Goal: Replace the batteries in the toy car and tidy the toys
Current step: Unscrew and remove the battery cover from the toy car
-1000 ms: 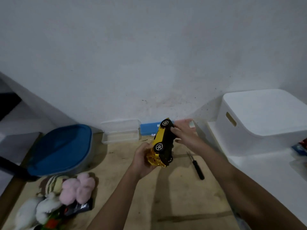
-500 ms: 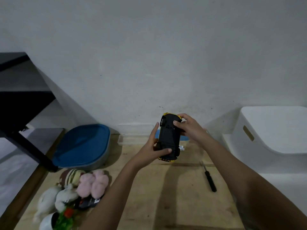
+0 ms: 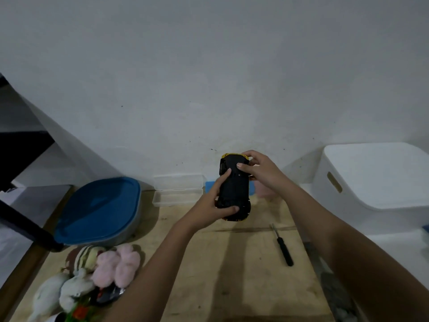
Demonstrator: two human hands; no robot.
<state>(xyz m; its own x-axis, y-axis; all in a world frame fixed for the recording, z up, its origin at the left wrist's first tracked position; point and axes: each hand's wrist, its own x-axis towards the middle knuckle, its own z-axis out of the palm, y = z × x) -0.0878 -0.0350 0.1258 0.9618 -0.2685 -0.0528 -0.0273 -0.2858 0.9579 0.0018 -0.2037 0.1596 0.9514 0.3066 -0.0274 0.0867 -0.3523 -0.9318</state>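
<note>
While the toy car [image 3: 235, 189] is held belly-up above the wooden table [image 3: 232, 275], the left hand [image 3: 210, 209] clamps its near end and the right hand [image 3: 260, 170] grips its far end. A screwdriver [image 3: 283, 247] lies on the table right of the car, plush toys [image 3: 102, 268] well left, white bin [image 3: 376, 180] far right.

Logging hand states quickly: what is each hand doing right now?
Left hand: closed on the toy car, near its lower end.
Right hand: closed on the same car's upper end.

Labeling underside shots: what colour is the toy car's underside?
Black, with yellow body trim peeking at both ends of the toy car; head view.
</note>
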